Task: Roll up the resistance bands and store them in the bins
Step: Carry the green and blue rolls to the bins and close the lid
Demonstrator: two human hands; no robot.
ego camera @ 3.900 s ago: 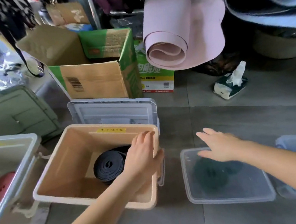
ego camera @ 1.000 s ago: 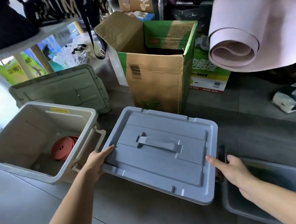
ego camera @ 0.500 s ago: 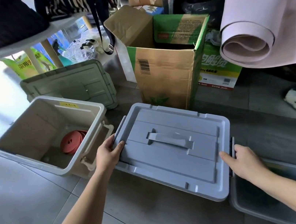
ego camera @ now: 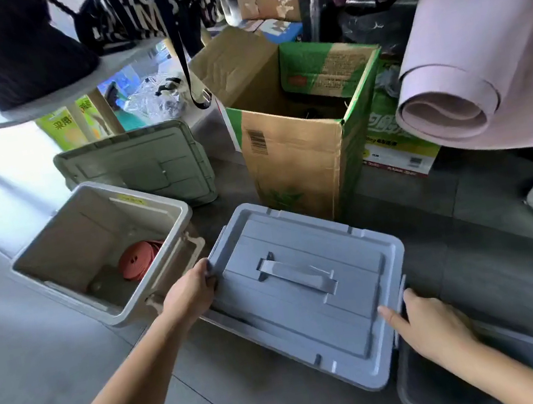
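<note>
On the floor (ego camera: 75, 368), grey lid (ego camera: 293, 322) stays put; left hand (ego camera: 190, 294) grips it, right hand (ego camera: 432, 325) presses straight-fingered.

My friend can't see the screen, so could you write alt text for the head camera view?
Two hands hold a grey lid by its ends: the left hand grips the left edge, the right hand touches the right. To the left an open beige bin holds a rolled red band.
</note>
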